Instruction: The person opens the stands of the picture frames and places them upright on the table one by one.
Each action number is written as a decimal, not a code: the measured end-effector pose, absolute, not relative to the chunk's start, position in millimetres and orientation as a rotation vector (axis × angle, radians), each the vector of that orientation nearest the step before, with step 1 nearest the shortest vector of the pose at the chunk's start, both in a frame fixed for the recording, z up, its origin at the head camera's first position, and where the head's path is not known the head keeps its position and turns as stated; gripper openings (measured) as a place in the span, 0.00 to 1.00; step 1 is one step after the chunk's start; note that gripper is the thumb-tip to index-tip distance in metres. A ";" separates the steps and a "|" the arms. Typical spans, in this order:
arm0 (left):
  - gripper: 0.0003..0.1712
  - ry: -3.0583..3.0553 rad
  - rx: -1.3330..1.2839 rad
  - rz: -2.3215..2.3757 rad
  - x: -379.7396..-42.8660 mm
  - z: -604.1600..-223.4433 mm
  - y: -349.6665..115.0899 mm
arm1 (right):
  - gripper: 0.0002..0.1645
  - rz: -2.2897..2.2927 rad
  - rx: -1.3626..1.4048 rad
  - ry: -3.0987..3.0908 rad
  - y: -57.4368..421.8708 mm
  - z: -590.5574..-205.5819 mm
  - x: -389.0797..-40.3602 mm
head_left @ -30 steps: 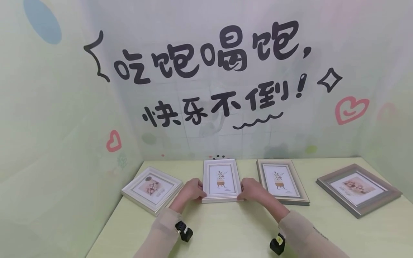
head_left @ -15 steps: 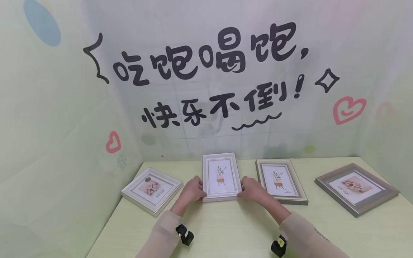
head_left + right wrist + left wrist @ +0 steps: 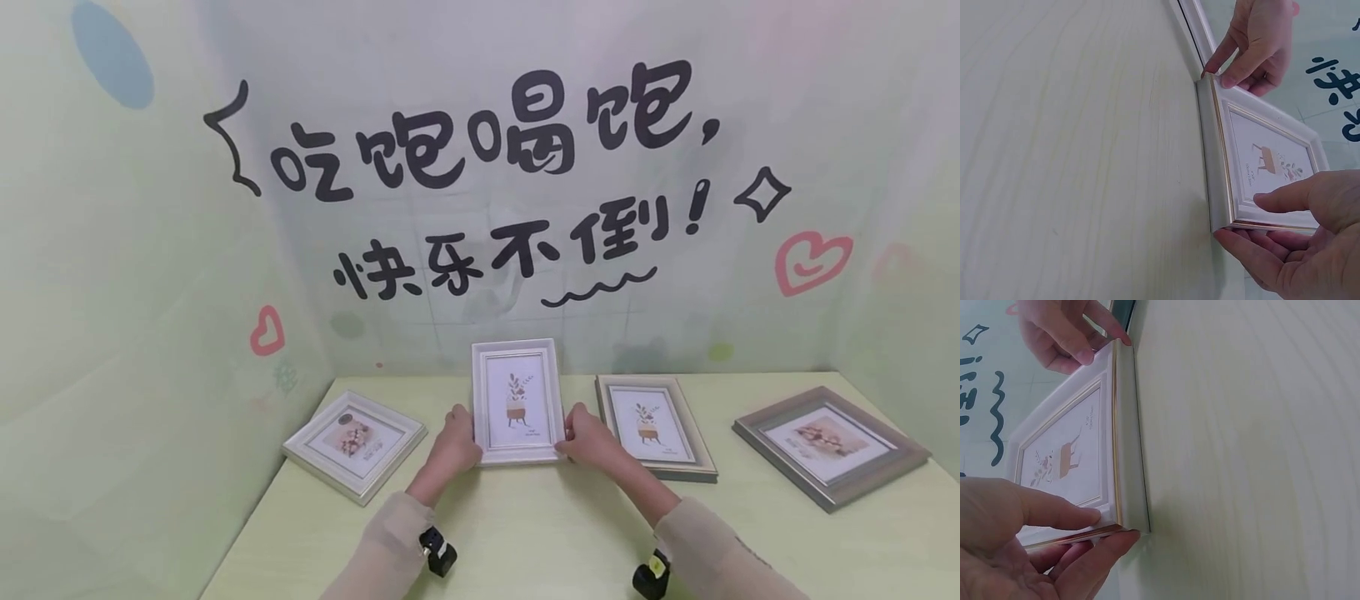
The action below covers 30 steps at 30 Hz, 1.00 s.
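Note:
A white picture frame [image 3: 517, 404] with a plant-in-a-pot print leans back, its upper edge raised and its lower edge down at the tabletop. My left hand [image 3: 454, 442] grips its lower left corner. On the opposite corner, my right hand [image 3: 592, 437] does the same. In the left wrist view the left thumb [image 3: 1072, 511] lies on the frame's front, with fingers along its side edge. The right wrist view has the right thumb [image 3: 1285, 197] over the front and the index finger [image 3: 1247, 247] at the bottom corner. The frame's back is hidden.
Flat on the pale table [image 3: 517, 542] lie a white picture frame [image 3: 408, 429] at left, a beige one [image 3: 701, 446] close to my right hand, and a brown-grey one [image 3: 832, 492] at far right. A printed wall [image 3: 450, 67] with black lettering rises behind.
The held picture frame was lying flat; its far edge has tilted upward while both hands keep hold of its lower corners. The other frames stay in place.

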<state>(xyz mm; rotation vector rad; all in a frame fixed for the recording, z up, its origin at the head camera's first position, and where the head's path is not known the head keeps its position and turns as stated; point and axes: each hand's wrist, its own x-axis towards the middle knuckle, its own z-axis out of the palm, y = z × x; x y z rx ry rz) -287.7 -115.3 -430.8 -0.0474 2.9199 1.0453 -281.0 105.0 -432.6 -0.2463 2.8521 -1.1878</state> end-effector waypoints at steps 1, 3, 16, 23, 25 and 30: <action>0.33 2.914 -0.050 1.053 -287.0 -430.8 -114.1 | 0.15 -1.188 -0.238 2.859 105.3 -433.6 -280.6; 0.34 2.905 -0.053 1.065 -286.1 -431.3 -111.7 | 0.13 -1.182 -0.225 2.880 106.2 -435.8 -280.2; 0.27 2.924 -0.101 1.120 -286.6 -434.4 -111.2 | 0.07 -1.143 -0.191 2.952 99.9 -438.5 -281.8; 0.22 2.936 -0.083 1.161 -287.8 -436.8 -114.8 | 0.07 -1.194 -0.174 2.932 97.6 -439.6 -282.0; 0.21 2.948 -0.069 1.155 -288.6 -437.3 -115.5 | 0.07 -1.198 -0.179 2.945 97.4 -440.7 -282.5; 0.20 2.971 -0.057 1.146 -292.4 -437.0 -115.8 | 0.07 -1.228 -0.171 2.964 96.9 -442.0 -285.3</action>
